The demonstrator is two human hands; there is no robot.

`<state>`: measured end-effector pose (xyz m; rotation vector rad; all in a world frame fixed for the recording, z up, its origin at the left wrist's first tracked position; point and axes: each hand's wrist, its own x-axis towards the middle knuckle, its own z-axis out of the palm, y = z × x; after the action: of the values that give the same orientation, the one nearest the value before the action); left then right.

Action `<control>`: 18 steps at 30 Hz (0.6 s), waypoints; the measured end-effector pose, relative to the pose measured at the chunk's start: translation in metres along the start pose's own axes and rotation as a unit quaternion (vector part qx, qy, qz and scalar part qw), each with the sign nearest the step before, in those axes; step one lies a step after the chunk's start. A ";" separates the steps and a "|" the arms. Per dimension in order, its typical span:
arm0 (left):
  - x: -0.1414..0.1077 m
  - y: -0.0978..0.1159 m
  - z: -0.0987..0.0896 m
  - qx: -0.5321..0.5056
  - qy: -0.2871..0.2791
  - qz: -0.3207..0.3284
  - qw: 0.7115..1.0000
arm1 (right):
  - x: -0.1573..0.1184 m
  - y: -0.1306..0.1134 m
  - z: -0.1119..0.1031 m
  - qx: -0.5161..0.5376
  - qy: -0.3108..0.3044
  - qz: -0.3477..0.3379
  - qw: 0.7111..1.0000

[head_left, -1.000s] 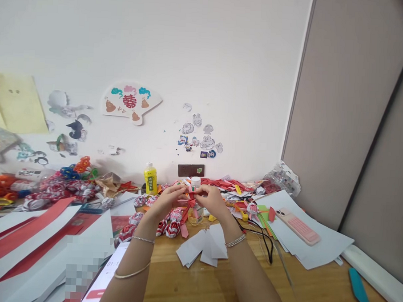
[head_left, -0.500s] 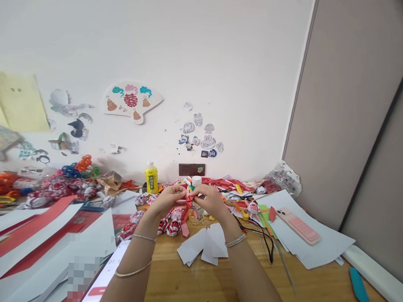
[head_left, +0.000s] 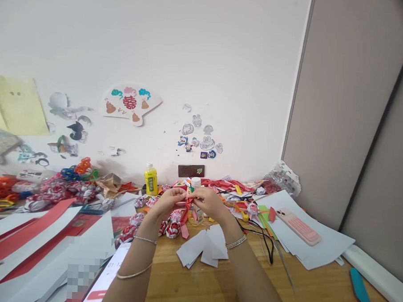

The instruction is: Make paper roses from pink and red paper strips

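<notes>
Both hands meet over the middle of the table, pinching a folded red paper strip (head_left: pixel 187 205) whose pinkish end hangs down. My left hand (head_left: pixel 170 198) grips it from the left with thumb and fingers pressed together. From the other side, my right hand (head_left: pixel 205 199) pinches it close to the left fingertips. Just behind the strip stands a clear bottle (head_left: pixel 195 216) with a white cap, partly hidden by the right hand. Red-and-white paper roses (head_left: pixel 174 229) lie below the left hand. White paper pieces (head_left: pixel 204 247) are fanned out nearer to me.
A yellow drink bottle (head_left: pixel 151 180) stands by the wall. At right, a pink phone (head_left: pixel 299 226) rests on white sheets (head_left: pixel 312 257), with a black cable (head_left: pixel 269 247) beside them. Red and white paper sheets (head_left: pixel 30 246) cover the left; a teal object (head_left: pixel 360 288) lies at the right front.
The hands stay together on the red strip, with only slight finger movement. The view has shifted a little. At the far left edge, a bit of what looks like fingers has appeared by the paper.
</notes>
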<state>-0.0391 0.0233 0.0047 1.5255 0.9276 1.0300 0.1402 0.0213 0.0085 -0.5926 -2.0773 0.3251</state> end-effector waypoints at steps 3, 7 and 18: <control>-0.003 0.003 0.002 -0.007 -0.011 0.005 1.000 | -0.001 0.002 0.000 -0.006 0.006 -0.003 1.000; -0.007 0.008 0.004 -0.014 -0.029 0.003 0.999 | -0.002 0.003 0.000 -0.017 0.022 0.010 1.000; -0.001 -0.002 -0.002 0.000 -0.005 -0.009 1.000 | 0.000 0.005 0.002 -0.023 -0.001 -0.043 0.999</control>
<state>-0.0409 0.0234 0.0031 1.5188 0.9332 1.0082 0.1402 0.0251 0.0054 -0.5274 -2.1103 0.2293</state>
